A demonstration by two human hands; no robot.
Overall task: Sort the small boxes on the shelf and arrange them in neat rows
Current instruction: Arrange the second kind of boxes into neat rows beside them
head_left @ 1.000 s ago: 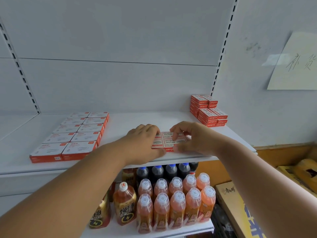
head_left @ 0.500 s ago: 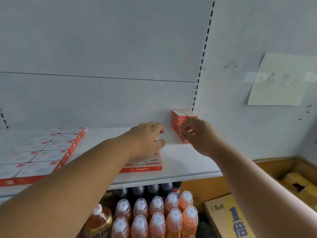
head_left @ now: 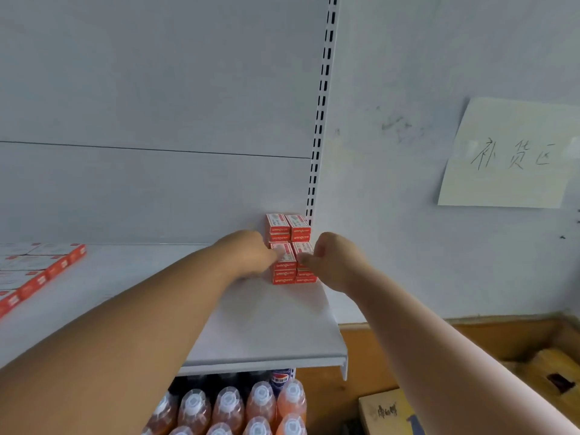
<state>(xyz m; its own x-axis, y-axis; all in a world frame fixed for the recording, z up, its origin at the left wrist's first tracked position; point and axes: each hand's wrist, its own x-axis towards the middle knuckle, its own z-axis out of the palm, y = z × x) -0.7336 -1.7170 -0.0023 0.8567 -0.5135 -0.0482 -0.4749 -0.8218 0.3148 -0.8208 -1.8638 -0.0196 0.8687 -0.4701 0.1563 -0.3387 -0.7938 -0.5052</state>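
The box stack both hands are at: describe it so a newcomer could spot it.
On the white metal shelf, go to its back right corner by the slotted upright. The front stack of small red-and-white boxes stands there, between the left hand and right hand, ahead of the rear stack.

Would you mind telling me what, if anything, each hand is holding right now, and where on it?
Both hands grip the front stack of small red boxes: the left hand at its top left edge, the right hand at its top right edge.

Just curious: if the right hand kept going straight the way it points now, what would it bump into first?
The right hand points left at the front stack of small red boxes; its fingertips seem already at it. Depth is unclear.
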